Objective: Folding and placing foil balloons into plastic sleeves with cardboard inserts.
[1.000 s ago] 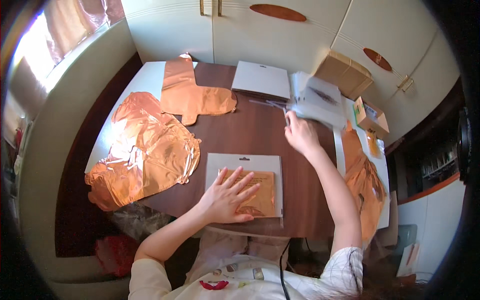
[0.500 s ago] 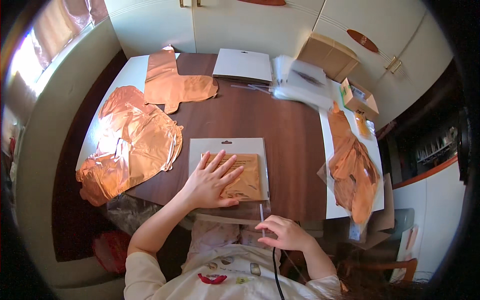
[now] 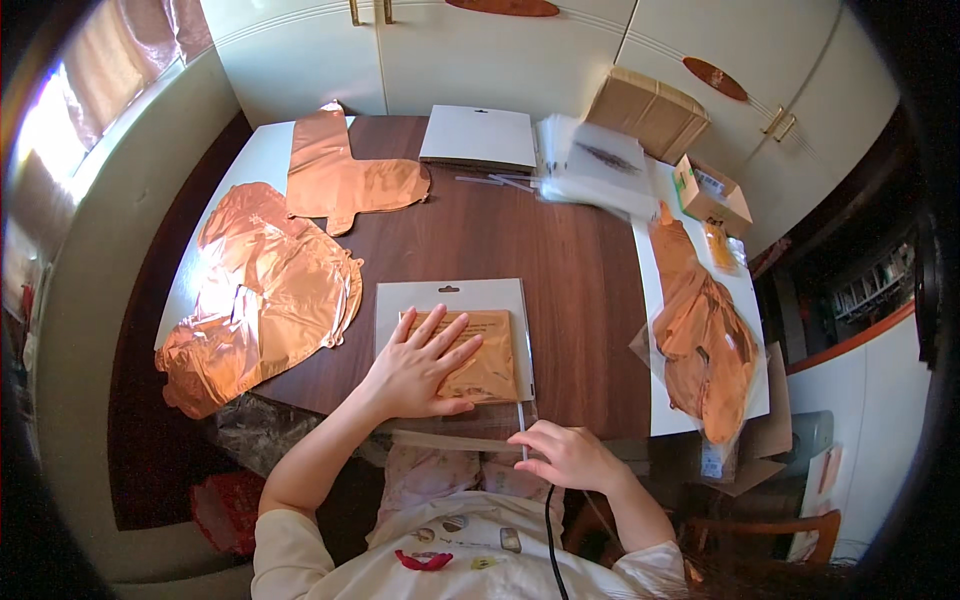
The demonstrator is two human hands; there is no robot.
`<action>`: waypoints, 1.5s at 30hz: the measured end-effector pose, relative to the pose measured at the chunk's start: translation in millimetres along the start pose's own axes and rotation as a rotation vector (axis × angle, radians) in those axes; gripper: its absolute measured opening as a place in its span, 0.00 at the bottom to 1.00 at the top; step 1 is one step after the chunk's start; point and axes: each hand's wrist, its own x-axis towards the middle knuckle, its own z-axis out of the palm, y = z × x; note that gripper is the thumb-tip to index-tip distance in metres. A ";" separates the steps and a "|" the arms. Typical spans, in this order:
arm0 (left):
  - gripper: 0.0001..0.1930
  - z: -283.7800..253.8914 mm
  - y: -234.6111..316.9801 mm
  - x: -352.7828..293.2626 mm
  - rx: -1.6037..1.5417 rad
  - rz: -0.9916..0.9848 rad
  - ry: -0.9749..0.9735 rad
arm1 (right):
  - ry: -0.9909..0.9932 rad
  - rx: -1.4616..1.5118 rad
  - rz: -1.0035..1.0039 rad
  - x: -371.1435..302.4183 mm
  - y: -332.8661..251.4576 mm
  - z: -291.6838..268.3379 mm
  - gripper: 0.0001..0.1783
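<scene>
Thin straw now at the near side of the packet

On the left of the table (image 3: 480, 235), a big crumpled copper foil (image 3: 255, 310) lies, and a smoother foil with a branched shape (image 3: 345, 180) is just beyond it, on the far side. In the near middle, the left hand (image 3: 420, 370) rests flat, its fingers spread wide and gripping nothing, upon an orange folded packet (image 3: 494, 362). This packet lies over a white card (image 3: 425, 298) with a hanging slot; clear film (image 3: 500, 418) shows at the card's near side. A little to the right, the right hand (image 3: 572, 456) has its fingers closed in a pinch around a thin clear straw (image 3: 522, 425). One second ago this hand was near the loose straws (image 3: 514, 183) at the far side; now the straw's tip is at the packet's near right corner. So both hands are occupied at the same packet. Whether the tip is inside the film or only above it, I cannot tell. On the right, another copper foil (image 3: 705, 345) lies along the table.
</scene>
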 end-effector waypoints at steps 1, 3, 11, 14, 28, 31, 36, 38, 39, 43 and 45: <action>0.42 0.7 -0.2 0.0 0.000 0.002 0.000 | 0.014 -0.014 0.022 0.5 0.3 -0.2 0.16; 0.42 0.7 -0.2 -1.3 -0.003 -0.005 0.002 | 0.049 -0.068 0.018 3.2 3.7 -0.3 0.17; 0.42 1.3 -0.4 -1.8 0.011 -0.002 0.002 | 0.294 -0.363 -0.006 35.5 12.3 -8.6 0.15; 0.42 0.6 0.4 -0.8 0.008 0.004 0.002 | 0.265 -0.324 -0.093 44.1 24.4 -10.9 0.18; 0.43 3.0 -1.3 -2.1 0.007 0.009 0.007 | 0.231 -0.433 -0.232 55.9 35.2 -10.5 0.19; 0.44 3.4 -3.0 -5.3 0.014 0.003 0.003 | 0.223 -0.375 -0.239 61.7 30.2 -19.3 0.17; 0.43 5.5 -2.5 -4.5 0.035 0.008 0.012 | 0.257 -0.439 -0.192 88.7 46.7 -20.5 0.25; 0.43 7.6 -2.4 -5.4 0.030 -0.005 0.018 | 0.232 -0.499 -0.199 97.7 51.9 -17.1 0.32; 0.43 8.3 -2.1 -5.7 0.023 -0.016 0.024 | 0.229 -0.497 -0.202 98.3 53.8 -16.6 0.32; 0.43 2.6 0.2 -3.8 0.027 -0.020 -0.015 | 0.210 -0.566 -0.147 102.6 55.5 -21.2 0.38; 0.43 2.8 -1.3 -4.0 0.023 -0.021 0.006 | 0.211 -0.586 -0.137 105.9 54.3 -23.5 0.40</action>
